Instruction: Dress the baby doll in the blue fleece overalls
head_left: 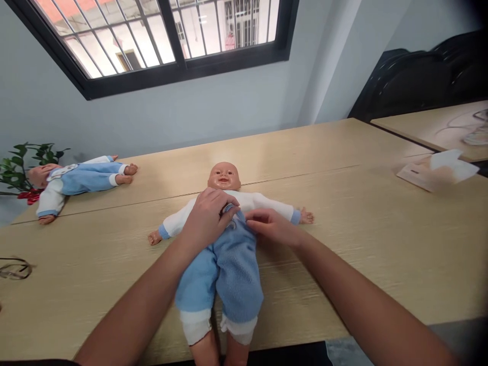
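A baby doll (224,176) lies on its back on the table, head away from me and arms spread. It wears a white long-sleeved top with blue cuffs and blue overalls (239,274) with white leg cuffs. My left hand (208,216) is over the doll's chest, its fingers closed on the top edge of the overalls. At the other side of the bib, my right hand (272,227) pinches the fabric edge between thumb and fingers. The fingertips of both hands partly cover the bib.
A second doll (89,175) in similar clothes lies at the left beside a potted plant (23,168). Glasses (15,268) rest at the left edge, a tissue pack (436,173) at the right. Black chairs (423,76) stand behind the table (343,203), below a barred window (183,66).
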`<state>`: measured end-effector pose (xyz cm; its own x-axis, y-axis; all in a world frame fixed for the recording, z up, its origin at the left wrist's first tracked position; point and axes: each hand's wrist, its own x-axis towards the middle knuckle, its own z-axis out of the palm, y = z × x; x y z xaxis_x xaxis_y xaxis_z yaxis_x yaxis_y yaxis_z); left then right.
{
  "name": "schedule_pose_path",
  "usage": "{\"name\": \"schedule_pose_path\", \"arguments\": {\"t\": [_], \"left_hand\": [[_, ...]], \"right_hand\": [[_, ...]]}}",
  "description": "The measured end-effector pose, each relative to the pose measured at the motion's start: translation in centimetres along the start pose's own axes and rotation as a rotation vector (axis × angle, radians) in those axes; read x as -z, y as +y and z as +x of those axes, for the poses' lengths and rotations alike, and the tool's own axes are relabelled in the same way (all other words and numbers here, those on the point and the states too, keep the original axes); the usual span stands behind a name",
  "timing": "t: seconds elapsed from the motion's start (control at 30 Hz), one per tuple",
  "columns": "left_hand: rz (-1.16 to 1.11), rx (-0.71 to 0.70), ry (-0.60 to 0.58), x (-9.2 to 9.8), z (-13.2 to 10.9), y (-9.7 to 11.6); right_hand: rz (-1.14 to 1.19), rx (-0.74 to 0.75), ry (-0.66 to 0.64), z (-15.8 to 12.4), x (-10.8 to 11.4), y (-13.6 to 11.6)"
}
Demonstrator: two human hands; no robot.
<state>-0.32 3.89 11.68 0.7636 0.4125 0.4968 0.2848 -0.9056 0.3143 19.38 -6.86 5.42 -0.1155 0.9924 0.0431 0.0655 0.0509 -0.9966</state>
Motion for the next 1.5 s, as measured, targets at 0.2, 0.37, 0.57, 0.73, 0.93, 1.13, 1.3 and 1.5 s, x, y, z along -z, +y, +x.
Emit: {"name": "schedule_pose_path", "arguments": {"t": [0.2,0.37,0.57,0.73,0.93,1.13,1.3,1.5], "left_hand": [[0.193,-0.212,-0.214,0.2,-1.8,3.0],[0.275,-0.042,-0.337,-0.2,-2.4,3.2],[0.091,-0.163,-0.510,1.6,-2.1,2.4],[-0.056,-0.170,-0.602,3.5,-2.2,2.4],[-0.124,-0.073,-0.358,2.4,-1.5,2.1],[-0.125,0.022,-0.271,-0.2,0.1,0.3],[-0.191,0.056,-0.126,0.1,0.3,-0.1],[0.020,-0.050,0.028,0.6,-0.7,0.9]], "right_hand": [[0.058,-0.016,0.108,-0.1,-0.7,-0.1],[0.014,0.120,0.186,-0.1,0.1,-0.3],[0.006,0.078,0.235,-0.3,1.2,-0.5],[-0.089,0.137,0.480,-0.1,0.5,-0.6],[-0.292,0.191,0.405,-0.7,-0.9,-0.8],[-0.415,0.185,0.290,-1.2,-0.5,-1.2],[-0.520,0.164,0.040,-1.6,0.6,-1.7],[-0.571,0.148,0.016,-2.1,1.2,-2.1]]}}
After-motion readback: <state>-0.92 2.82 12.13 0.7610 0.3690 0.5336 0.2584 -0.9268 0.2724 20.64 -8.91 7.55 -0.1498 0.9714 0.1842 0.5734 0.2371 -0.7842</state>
